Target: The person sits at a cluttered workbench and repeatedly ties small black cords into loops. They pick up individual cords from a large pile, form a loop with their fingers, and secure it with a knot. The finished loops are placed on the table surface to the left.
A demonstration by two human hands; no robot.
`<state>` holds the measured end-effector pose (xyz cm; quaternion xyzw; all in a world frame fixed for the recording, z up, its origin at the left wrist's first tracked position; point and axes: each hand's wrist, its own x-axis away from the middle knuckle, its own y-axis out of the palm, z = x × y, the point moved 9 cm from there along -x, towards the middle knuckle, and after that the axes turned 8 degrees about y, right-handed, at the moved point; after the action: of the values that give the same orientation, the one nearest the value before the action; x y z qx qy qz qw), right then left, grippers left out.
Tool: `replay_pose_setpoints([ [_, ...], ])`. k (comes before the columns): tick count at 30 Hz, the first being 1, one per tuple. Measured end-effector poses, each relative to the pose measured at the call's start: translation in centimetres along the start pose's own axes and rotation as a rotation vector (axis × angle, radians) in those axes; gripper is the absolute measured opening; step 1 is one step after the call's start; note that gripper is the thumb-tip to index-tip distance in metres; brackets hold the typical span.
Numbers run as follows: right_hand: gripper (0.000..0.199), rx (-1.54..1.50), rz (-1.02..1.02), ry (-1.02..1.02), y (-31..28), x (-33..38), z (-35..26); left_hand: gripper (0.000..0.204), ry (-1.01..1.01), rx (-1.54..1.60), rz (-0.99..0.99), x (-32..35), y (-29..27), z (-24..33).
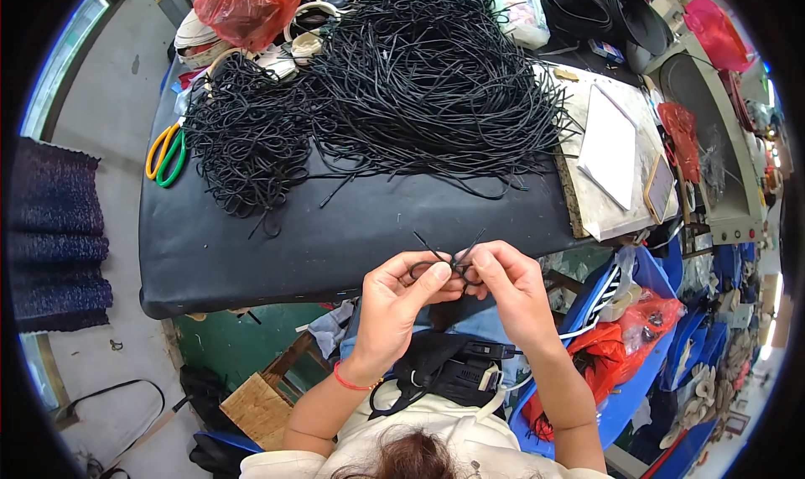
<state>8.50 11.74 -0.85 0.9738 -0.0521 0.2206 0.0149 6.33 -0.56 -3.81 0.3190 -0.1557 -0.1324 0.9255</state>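
Between my two hands, just in front of the table's near edge, is a thin black cord (454,265) looped into a bow-like knot, its two ends sticking up and apart. My left hand (401,290) pinches the loop on the left with thumb and fingers. On the other side my right hand (508,282) pinches the cord close to the knot. Beyond them, a large heap of straight black cords (428,85) covers the back of the black padded table (251,265). A smaller tangle of looped black cords (247,135) lies at its left.
Scissors (168,153) with orange and green handles lie at the table's left edge. At the right is a pale board (595,215) with white paper (610,148) and a phone (658,185). A blue bin (620,395) holding red plastic bags stands beside my right arm.
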Motion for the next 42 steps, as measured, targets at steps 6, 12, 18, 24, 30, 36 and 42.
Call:
replay_pose_setpoints([
  [6, 0.017, -0.076, -0.019, 0.036, 0.3, -0.2, 0.3, 0.015, 0.022, -0.084, 0.014, 0.2, -0.3, 0.5],
  [12, 0.010, 0.523, 0.204, -0.569, 1.1, -2.6, -4.9, 0.009, 0.423, -0.632, 0.348, 0.2, -6.3, 9.6],
  [18, 0.005, 1.255, 0.611, -0.661, 1.4, -7.1, -4.8, 0.024, 0.871, -1.772, 0.782, 1.3, -9.4, 18.5],
  [24, 0.013, 1.123, 0.610, -0.921, 1.0, -3.8, -6.3, 0.027, 1.076, -1.557, 0.166, 0.5, -1.2, 14.3],
  [30, 0.021, 0.833, 0.393, -0.941, 2.7, 0.9, -7.5, 0.024, 1.023, -1.490, -0.310, -1.7, 4.6, 10.0],
  [36, 0.021, 0.773, 0.494, -0.884, 0.0, 1.6, -7.9, 0.016, 0.818, -1.340, -0.328, -1.3, 2.6, 11.0],
  [42, 0.032, 0.827, 0.244, -0.872, 2.3, 2.1, -7.4, 0.016, -0.258, -0.505, -0.253, -1.2, -1.2, 5.1],
])
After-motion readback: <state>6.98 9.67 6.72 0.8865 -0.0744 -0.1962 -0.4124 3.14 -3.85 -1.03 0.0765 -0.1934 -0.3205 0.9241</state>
